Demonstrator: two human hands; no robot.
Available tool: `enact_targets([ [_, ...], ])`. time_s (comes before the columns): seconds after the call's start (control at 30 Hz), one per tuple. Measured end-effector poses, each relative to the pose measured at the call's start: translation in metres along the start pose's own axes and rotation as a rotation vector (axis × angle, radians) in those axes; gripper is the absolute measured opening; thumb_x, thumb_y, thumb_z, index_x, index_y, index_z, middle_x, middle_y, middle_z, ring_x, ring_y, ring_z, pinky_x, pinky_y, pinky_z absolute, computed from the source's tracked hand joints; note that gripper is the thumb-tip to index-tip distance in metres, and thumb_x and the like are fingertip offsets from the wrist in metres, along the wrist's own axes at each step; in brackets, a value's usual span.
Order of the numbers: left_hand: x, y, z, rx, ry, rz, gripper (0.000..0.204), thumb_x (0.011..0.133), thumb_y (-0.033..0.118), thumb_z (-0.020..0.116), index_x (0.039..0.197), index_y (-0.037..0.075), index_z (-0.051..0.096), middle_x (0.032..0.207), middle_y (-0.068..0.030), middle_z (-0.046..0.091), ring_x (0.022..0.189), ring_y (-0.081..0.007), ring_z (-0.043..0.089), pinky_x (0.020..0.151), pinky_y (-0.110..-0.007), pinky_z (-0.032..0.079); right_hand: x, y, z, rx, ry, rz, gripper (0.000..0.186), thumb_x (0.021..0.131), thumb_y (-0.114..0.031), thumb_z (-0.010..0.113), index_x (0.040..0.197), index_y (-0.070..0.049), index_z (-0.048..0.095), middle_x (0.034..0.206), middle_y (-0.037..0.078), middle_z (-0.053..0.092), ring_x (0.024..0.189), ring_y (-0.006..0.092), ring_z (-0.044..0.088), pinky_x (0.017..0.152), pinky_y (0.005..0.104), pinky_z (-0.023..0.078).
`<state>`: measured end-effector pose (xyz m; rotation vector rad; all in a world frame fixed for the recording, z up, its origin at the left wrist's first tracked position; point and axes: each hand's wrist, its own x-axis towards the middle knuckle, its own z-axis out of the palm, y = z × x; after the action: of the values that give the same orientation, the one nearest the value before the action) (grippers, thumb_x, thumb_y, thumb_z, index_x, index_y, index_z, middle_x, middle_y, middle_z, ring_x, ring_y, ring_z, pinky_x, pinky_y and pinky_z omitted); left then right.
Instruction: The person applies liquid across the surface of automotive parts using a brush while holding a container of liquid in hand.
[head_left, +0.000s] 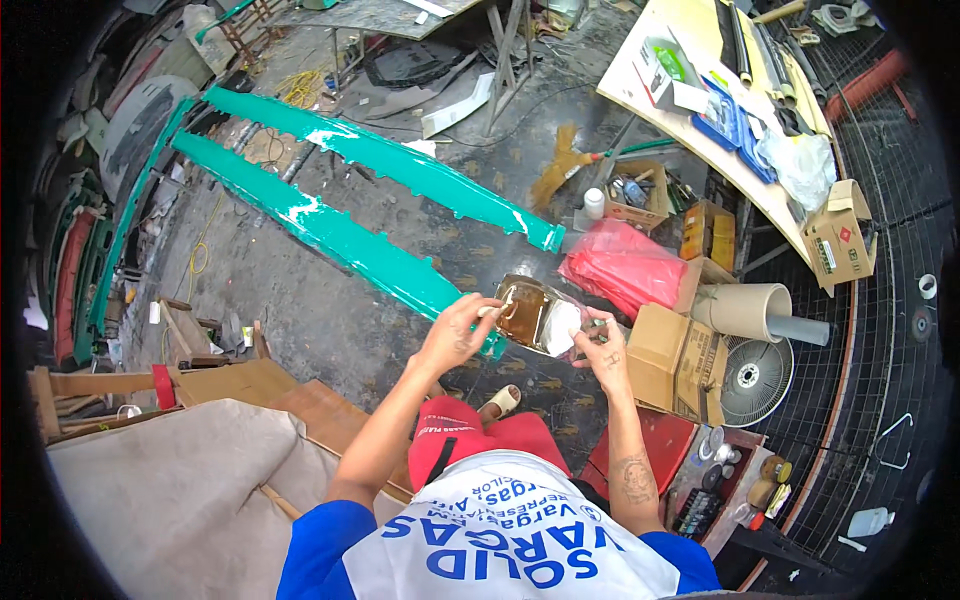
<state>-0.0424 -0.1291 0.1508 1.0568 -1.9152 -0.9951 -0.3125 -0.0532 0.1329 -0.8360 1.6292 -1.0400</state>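
In front of me, a clear container (522, 318) holds glossy brown liquid, with a white patch or piece (558, 325) at its right side. My left hand (458, 328) is closed on a small pale object (488, 311) at the container's left edge; its exact shape is unclear. My right hand (600, 350) grips the container's right side. Just beyond are two long, glossy teal panels (370, 250) (380, 165), lying parallel and stretching away to the upper left, the nearer one partly hidden by my left hand and the container.
Pink plastic sheeting (625, 265), cardboard boxes (660, 360), a large tube (740, 305) and a fan (762, 375) crowd my right. A cluttered worktable (640, 60) stands upper right, a broom (560, 165) beside it. Boards (235, 385) and a grey sheet (170, 470) lie lower left. My sandaled foot (500, 400) shows below.
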Motion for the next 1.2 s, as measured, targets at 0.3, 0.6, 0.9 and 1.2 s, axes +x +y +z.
enact_targets([
  [0.3,-0.029,-0.088,-0.053,-0.610,0.183,-0.517,0.025,0.100,0.020,0.056,0.110,0.002,0.069,0.084,-0.0001,0.067,0.073,-0.0064,0.059,0.068,-0.022,0.048,0.011,-0.007,0.049,-0.008,-0.055,0.015,0.064,0.080,-0.023,0.080,0.133,-0.004,0.050,0.095,0.011,0.058,0.073,0.0171,0.065,0.051,0.0296,0.058],
  [0.6,-0.047,-0.175,-0.092,-0.669,0.261,-0.635,0.025,0.099,0.021,0.058,0.108,0.001,0.069,0.078,0.0009,0.065,0.067,-0.0065,0.056,0.062,-0.022,0.044,0.019,0.003,0.063,0.122,-0.046,0.068,0.059,0.085,-0.017,0.074,0.135,-0.004,0.047,0.094,0.010,0.059,0.075,0.0175,0.067,0.055,0.0293,0.060],
  [0.9,-0.040,-0.158,-0.103,0.389,0.342,-0.085,0.018,0.096,0.009,0.054,0.108,0.003,0.066,0.085,-0.0148,0.062,0.076,-0.0290,0.061,0.068,-0.039,0.049,-0.007,0.013,0.022,0.227,0.133,0.058,0.053,0.088,-0.014,0.069,0.136,-0.005,0.047,0.092,0.006,0.053,0.082,0.0157,0.061,0.057,0.0317,0.063],
  [1.2,-0.066,-0.079,0.019,0.200,0.053,-0.072,0.018,0.095,0.011,0.056,0.109,0.003,0.065,0.089,-0.0152,0.062,0.085,-0.0347,0.062,0.075,-0.045,0.050,-0.033,0.026,-0.030,0.234,0.197,0.058,0.050,0.092,-0.019,0.065,0.136,-0.007,0.045,0.112,0.014,0.059,0.092,0.0204,0.064,0.059,0.0326,0.063],
])
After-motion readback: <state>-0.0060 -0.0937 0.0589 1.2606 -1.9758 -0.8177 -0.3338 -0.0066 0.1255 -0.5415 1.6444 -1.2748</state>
